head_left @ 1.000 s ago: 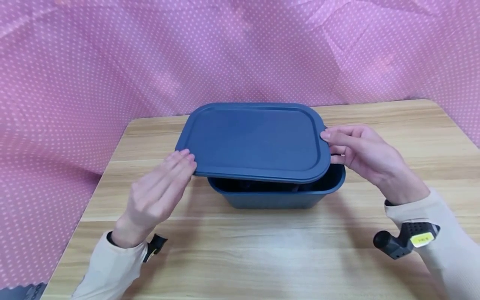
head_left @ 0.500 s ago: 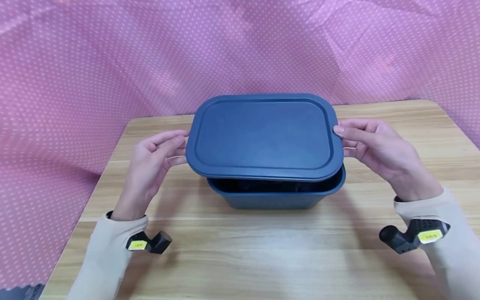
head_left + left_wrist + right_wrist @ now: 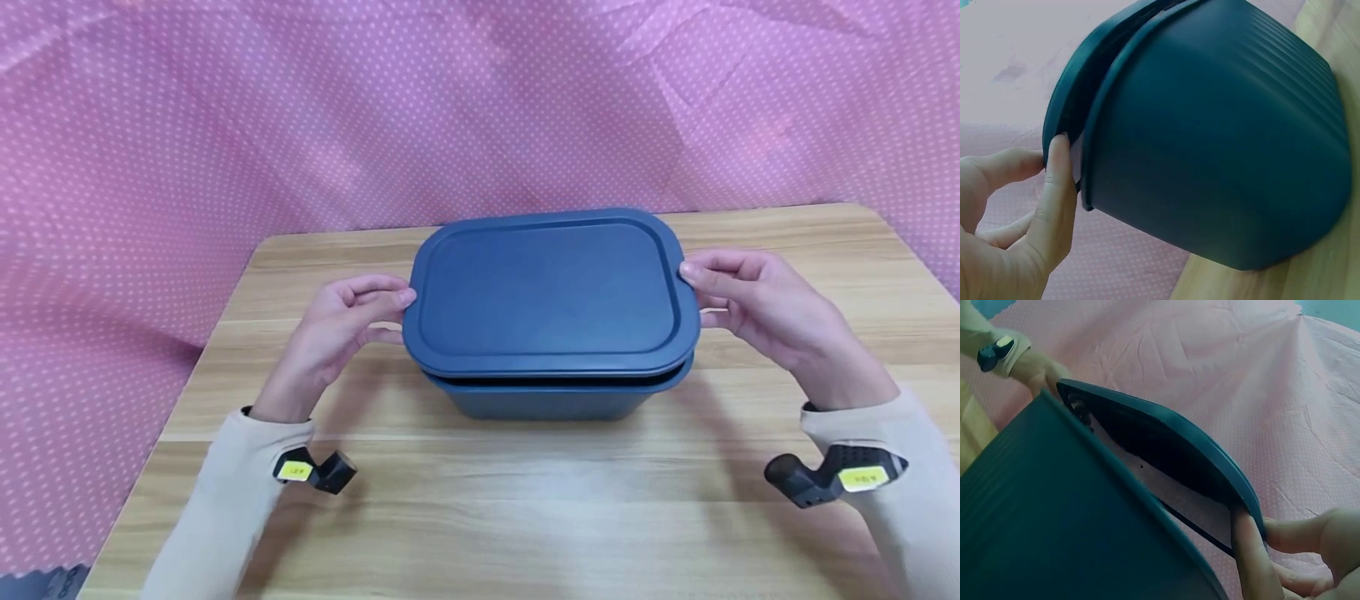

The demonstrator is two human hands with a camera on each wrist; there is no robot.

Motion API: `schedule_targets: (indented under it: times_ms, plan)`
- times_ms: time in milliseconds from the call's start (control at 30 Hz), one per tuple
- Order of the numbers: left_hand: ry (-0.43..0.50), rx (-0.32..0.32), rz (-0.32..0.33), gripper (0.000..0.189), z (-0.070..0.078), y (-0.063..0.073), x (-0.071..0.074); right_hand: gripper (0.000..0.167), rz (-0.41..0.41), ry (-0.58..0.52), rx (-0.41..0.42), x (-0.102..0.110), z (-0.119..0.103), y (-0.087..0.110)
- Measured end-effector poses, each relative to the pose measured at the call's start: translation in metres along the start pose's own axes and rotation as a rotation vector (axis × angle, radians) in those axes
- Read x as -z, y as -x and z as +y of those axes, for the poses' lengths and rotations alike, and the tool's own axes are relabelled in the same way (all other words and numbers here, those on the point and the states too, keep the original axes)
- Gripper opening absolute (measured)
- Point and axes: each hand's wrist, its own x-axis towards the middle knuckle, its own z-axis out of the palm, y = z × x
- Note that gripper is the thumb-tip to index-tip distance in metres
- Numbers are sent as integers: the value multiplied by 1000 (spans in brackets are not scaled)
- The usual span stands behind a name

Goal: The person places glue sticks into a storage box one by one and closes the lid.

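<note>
Both hands pinch a blue lid just above its box.

The left hand (image 3: 341, 321) pinches the lid (image 3: 551, 292) at its left end, the right hand (image 3: 757, 304) at its right end. The lid spans between them at frame centre, a narrow gap above the box (image 3: 551, 400), which stands on the table (image 3: 525, 508).

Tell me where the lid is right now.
Head view, table centre: the blue lid sits just over the blue bin, pinched by left hand and right hand.
</note>
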Motion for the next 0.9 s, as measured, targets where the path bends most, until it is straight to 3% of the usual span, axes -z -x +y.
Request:
schedule_targets:
  times_ms: [367, 533, 767, 900]
  plan:
    - [-116, 52, -26, 17, -2, -1, -3, 11, 95, 409, -67, -2, -3, 2]
    - [-134, 72, -53, 18, -3, -1, -2, 25, 112, 624, -63, -7, -5, 4]
    - [-149, 83, -50, 21, -4, -1, -2, 46, 136, 665, -82, -10, -4, 6]
    - [-229, 72, -68, 27, -2, -2, -2, 48, 147, 673, -73, -10, -2, 7]
